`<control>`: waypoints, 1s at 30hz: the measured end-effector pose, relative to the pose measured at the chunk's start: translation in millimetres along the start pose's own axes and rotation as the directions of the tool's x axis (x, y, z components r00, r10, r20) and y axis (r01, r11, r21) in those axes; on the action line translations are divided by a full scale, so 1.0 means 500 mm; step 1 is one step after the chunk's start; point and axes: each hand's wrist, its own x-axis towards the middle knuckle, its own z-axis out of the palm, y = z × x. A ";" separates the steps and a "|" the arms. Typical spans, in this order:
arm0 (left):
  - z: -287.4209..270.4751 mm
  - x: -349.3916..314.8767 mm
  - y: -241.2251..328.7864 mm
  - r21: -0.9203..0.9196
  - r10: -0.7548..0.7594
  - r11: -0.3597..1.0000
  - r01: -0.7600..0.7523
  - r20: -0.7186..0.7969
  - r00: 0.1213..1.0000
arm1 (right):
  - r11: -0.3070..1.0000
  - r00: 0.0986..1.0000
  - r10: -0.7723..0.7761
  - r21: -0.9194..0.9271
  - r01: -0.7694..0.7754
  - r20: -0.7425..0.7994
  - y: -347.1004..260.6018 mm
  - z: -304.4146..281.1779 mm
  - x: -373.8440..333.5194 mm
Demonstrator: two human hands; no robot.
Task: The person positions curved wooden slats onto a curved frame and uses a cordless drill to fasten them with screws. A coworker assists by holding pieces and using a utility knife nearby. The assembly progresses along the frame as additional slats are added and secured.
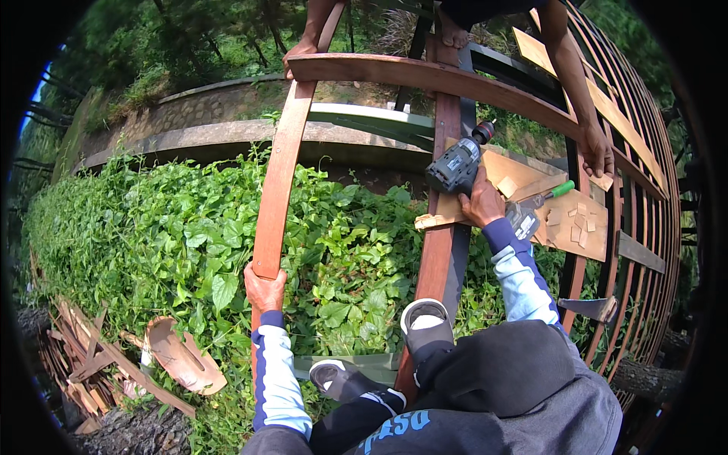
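My left hand (265, 288) is closed round the near end of a reddish wooden plank (280, 178) that runs away from me. A cordless drill (455, 167) with a dark red chuck is in my right hand (484, 199), its fingers wrapped round the grip. The chuck points away from me. Just right of the drill, a plywood board (561, 235) bears several small wood chips (582, 224) and a green-handled tool (560, 189). Across the far end of the plank lies a crosswise board (425, 74). A co-worker's hand (301, 53) holds the corner where they meet.
The co-worker's other hand (597, 152) hangs over the boards at right. My shoes (426, 322) stand on a narrow beam (434, 265) above leafy plants (341, 250). Parallel slats (644, 250) fill the right side. Scrap wood (91, 364) lies at lower left.
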 end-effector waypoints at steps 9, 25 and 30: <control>-0.002 0.011 0.018 0.277 0.204 0.941 -0.196 -0.002 0.979 | 0.997 0.997 0.072 0.027 -0.072 0.012 0.011 0.012 -0.003; -0.008 0.059 0.082 0.302 0.199 0.924 -0.236 0.147 0.969 | 0.996 0.997 0.066 -0.055 -0.068 -0.029 0.011 0.023 -0.005; -0.002 0.058 0.078 0.286 0.227 0.926 -0.247 0.100 0.969 | 0.993 0.992 0.003 -0.119 -0.019 -0.128 0.007 0.026 -0.010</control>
